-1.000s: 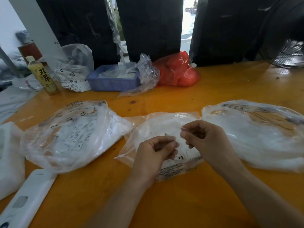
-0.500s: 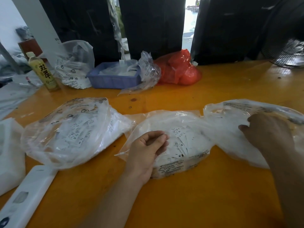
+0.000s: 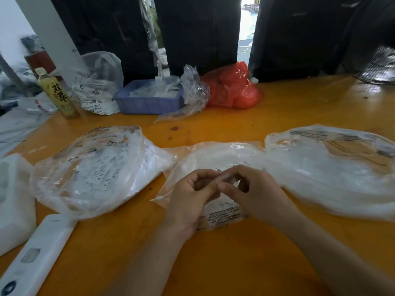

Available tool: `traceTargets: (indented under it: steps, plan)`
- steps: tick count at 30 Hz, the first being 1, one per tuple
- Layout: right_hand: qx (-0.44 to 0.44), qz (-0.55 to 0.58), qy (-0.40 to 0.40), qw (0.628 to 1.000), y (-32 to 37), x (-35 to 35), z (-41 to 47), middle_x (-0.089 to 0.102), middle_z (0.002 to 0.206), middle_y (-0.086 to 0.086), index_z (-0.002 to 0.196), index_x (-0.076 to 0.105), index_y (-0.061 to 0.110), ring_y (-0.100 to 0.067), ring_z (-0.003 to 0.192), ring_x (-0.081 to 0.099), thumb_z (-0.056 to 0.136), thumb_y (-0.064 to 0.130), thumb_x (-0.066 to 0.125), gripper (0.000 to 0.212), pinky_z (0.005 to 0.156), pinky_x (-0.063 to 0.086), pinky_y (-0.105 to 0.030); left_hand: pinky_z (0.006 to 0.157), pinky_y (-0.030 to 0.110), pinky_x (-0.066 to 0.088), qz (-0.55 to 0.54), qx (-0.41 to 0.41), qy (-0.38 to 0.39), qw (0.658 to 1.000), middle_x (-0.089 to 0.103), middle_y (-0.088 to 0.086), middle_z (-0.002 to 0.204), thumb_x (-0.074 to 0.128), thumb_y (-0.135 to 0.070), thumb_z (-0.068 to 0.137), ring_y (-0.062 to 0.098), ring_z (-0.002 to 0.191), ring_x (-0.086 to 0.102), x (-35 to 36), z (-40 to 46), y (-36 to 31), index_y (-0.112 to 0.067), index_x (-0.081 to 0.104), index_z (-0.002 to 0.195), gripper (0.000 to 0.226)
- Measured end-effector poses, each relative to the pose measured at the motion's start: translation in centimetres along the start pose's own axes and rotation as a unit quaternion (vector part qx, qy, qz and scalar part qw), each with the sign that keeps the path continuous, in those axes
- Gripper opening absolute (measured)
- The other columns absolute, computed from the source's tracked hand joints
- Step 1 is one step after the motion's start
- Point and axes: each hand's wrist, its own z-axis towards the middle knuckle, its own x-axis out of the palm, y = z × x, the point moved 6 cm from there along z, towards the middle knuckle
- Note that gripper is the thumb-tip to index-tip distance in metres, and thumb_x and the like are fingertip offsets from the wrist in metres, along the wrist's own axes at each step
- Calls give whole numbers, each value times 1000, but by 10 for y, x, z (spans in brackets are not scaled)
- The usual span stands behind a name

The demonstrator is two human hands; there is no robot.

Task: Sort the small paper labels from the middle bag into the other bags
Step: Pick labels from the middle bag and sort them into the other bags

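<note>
**Mid-sort: both hands over the middle bag, separating a label**

Far left, off task: a white pouch (image 3: 12, 201) and a white flat device (image 3: 38, 251) lie on the orange surface (image 3: 213, 263). Behind them stand a tea bottle (image 3: 56, 92), a blue basket (image 3: 147, 99) and a red bag (image 3: 233, 88).

Left bag (image 3: 92, 169): clear plastic, well filled with printed white labels; size marks such as "XS" and "S" show through the film. Judged as already holding a good share of sorted stock.

Middle bag (image 3: 213, 159): lies flat between the other two, right edge touching the right bag. It looks flatter than its neighbours, but white content still shows inside, so sorting is not finished.

Your left hand (image 3: 192, 195) sits over the middle bag, fingers curled inward. Your right hand (image 3: 252, 189) meets it fingertip to fingertip. Something small and pale appears pinched between them, probably a paper label (image 3: 227, 178); it is too blurred to say which hand holds it.

Right bag (image 3: 333, 167): clear, broad, holding a pale mass; individual labels cannot be made out.

Remaining, as judged: assign this label, then work through the rest.
</note>
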Motion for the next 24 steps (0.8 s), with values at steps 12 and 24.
traceTargets:
  steps: [12, 24]
  plan:
    - [22, -301, -62, 951, -30, -1, 24, 61, 121, 3, 139, 54, 28, -17, 101, 63, 105, 44, 44, 38, 84, 54, -36, 59, 21, 58, -136, -70, -13, 988, 82, 8, 108, 81, -23, 76, 13, 91, 79, -3, 1, 1, -26, 85, 86, 11]
    - [-10, -224, -158, 962, -29, -16, 10, 67, 62, 12, 99, 70, 26, -9, 51, 62, 100, 32, 60, 12, 59, 57, -32, 63, 19, 62, -199, -62, -9, 978, 79, 22, 107, 78, -6, 75, 28, 92, 81, -2, 3, 2, -8, 83, 87, 13]
